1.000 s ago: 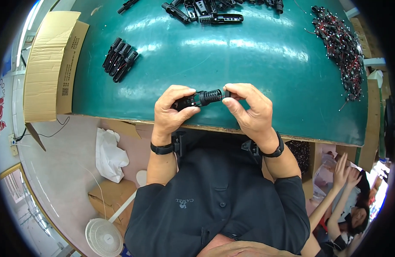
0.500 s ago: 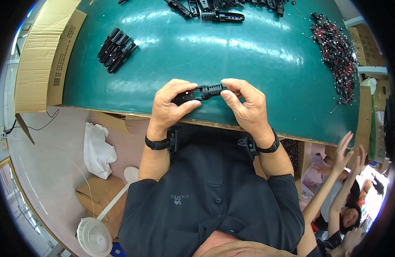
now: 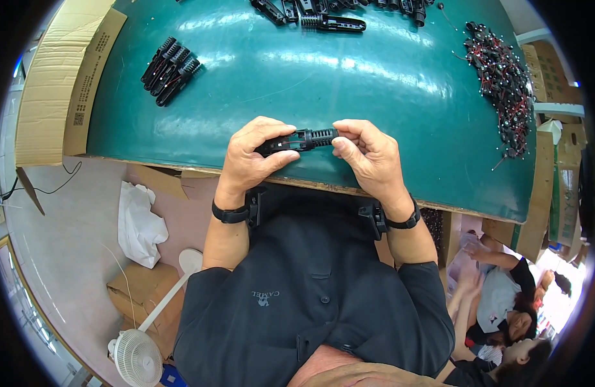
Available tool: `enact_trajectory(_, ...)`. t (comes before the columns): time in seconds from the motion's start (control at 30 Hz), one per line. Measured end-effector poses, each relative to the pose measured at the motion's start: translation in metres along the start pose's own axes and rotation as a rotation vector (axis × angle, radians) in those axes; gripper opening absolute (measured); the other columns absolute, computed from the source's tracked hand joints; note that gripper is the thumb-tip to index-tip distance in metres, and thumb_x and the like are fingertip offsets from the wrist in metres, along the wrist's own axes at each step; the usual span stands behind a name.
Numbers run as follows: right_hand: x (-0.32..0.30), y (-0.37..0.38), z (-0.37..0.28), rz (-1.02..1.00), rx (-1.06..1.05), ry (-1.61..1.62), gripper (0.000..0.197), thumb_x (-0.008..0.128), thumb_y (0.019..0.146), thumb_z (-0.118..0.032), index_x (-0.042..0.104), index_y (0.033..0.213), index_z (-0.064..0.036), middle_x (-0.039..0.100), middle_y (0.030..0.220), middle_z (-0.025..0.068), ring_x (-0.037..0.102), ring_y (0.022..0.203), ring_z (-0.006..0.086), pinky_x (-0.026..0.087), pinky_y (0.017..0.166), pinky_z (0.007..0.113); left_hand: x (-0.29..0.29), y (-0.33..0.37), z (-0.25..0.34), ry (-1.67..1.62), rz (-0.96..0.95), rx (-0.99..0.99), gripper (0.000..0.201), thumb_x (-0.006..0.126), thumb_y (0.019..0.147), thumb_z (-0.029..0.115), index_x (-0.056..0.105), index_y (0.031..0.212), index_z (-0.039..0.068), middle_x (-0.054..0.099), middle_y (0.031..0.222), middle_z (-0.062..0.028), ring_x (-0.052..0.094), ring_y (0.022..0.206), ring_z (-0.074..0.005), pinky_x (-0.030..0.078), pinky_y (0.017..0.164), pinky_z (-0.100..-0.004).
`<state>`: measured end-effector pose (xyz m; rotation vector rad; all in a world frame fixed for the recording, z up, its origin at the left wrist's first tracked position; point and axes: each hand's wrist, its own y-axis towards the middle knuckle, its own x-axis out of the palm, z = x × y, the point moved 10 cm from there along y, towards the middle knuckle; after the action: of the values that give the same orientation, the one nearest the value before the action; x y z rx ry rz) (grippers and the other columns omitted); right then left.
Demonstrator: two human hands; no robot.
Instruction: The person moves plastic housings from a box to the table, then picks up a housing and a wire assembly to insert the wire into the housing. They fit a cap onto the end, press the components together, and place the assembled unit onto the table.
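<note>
Just above the near edge of the green table (image 3: 258, 84), I hold a long black plastic housing (image 3: 300, 140) with a ribbed end and a red wire inside its open middle. My left hand (image 3: 262, 149) is closed round its smooth left end, thumb below and fingers above. The thumb and fingers of my right hand (image 3: 368, 151) pinch the tip of the ribbed right end. Several similar black housings (image 3: 171, 72) lie side by side at the left of the table. My fingers partly hide both ends of the held one.
More black housings (image 3: 334, 24) lie in a row at the far edge. Small black parts with red wires (image 3: 500, 80) are heaped at the right. A cardboard box (image 3: 84, 97) flanks the table's left side. Other people (image 3: 504, 303) sit at the lower right; a white fan (image 3: 137, 358) stands lower left.
Both my hands keep the same grip on the housing, which has turned slightly toward level. At the lower right, another person's raised arms have come down.
</note>
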<state>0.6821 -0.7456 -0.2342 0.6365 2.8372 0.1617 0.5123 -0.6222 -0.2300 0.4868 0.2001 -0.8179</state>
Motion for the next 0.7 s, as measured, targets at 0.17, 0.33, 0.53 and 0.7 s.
enact_trajectory(0.17, 0.001, -0.001, 0.007, -0.015, 0.077, 0.037, 0.022, 0.073, 0.100, -0.010, 0.069, 0.119, 0.0023, 0.074, 0.094, 0.0052, 0.072, 0.082, 0.0105, 0.059, 0.074, 0.025, 0.002, -0.001, -0.002, -0.015, -0.021, -0.034, 0.045, 0.092, 0.072, 0.004, 0.076, 0.114, 0.002, 0.073, 0.106, -0.0114, 0.069, 0.095, -0.0219, 0.056, 0.082, -0.0318)
enact_trajectory(0.33, 0.002, -0.004, 0.015, -0.015, 0.151, 0.100, 0.021, 0.072, 0.101, -0.010, 0.069, 0.118, 0.0024, 0.074, 0.094, 0.0048, 0.072, 0.083, 0.0106, 0.059, 0.074, 0.025, 0.003, -0.001, -0.001, -0.005, -0.023, -0.030, 0.044, 0.092, 0.072, 0.004, 0.076, 0.113, 0.002, 0.073, 0.105, -0.0113, 0.069, 0.094, -0.0219, 0.056, 0.082, -0.0319)
enact_trajectory(0.53, 0.002, -0.004, 0.014, -0.012, 0.142, 0.092, 0.023, 0.071, 0.101, -0.010, 0.068, 0.121, 0.0024, 0.074, 0.096, 0.0053, 0.073, 0.085, 0.0113, 0.060, 0.076, 0.024, 0.004, 0.001, 0.001, 0.000, -0.023, -0.038, 0.043, 0.091, 0.072, 0.004, 0.076, 0.112, 0.002, 0.074, 0.105, -0.0120, 0.070, 0.094, -0.0227, 0.056, 0.083, -0.0322)
enact_trajectory(0.7, 0.002, -0.004, 0.015, -0.014, 0.131, 0.089, 0.025, 0.071, 0.102, -0.009, 0.068, 0.124, 0.0021, 0.075, 0.098, 0.0059, 0.074, 0.087, 0.0127, 0.061, 0.078, 0.025, 0.004, 0.000, 0.000, 0.008, -0.030, -0.040, 0.043, 0.091, 0.072, 0.004, 0.077, 0.112, 0.001, 0.074, 0.105, -0.0126, 0.071, 0.095, -0.0235, 0.056, 0.083, -0.0324)
